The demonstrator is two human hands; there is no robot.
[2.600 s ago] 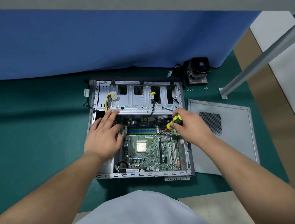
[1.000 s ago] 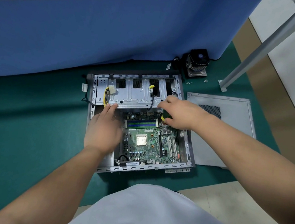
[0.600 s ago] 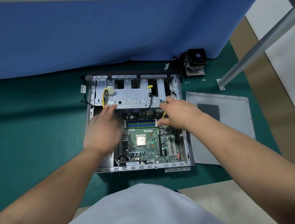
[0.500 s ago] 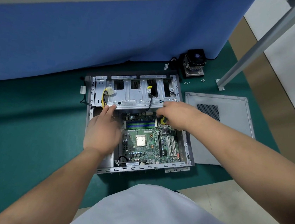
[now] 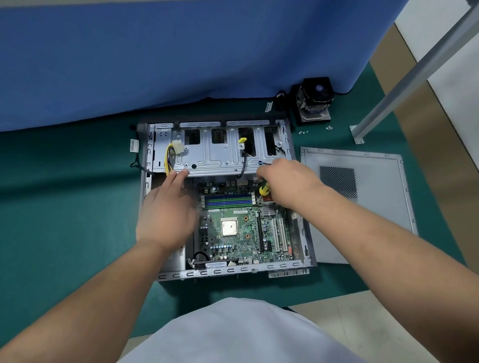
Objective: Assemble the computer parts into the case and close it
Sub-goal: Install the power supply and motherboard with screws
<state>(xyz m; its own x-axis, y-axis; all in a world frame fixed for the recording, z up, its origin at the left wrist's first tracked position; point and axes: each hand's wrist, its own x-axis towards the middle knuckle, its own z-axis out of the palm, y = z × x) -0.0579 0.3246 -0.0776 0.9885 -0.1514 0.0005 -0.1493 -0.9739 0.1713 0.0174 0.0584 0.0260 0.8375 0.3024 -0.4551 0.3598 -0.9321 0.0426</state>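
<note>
The case lies open on its side on the green mat, its thin sheet-metal walls folded and slotted along the near edge. This case serves as the landmark for all positions below.

Step in hand, as judged: working at the drive cage, at the far right corner of the case. Keep the tool shaft square to the fastener, press down before turning, and keep the steadying hand clear of the board. Avoid snagging the loose cables during rotation.

The side panel lies flat just right of the case: a grey painted sheet with a perforated vent patch. It is not yet fitted.

The drive cage spans the far end of the case: bare stamped steel with ribs and rectangular cut-outs.

The motherboard sits in the near half of the case: a green, densely populated board with a square silver processor at centre and blue memory slots.

The left hand rests over the left inner side of the case, fingers straight and pressed together, tips touching the cage's near edge.

The right hand is at the far right of the case, fingers curled round the screwdriver; only its yellow-and-green handle shows.

The cooler stands beyond the case's far right corner: black fan over finned metal.
</note>
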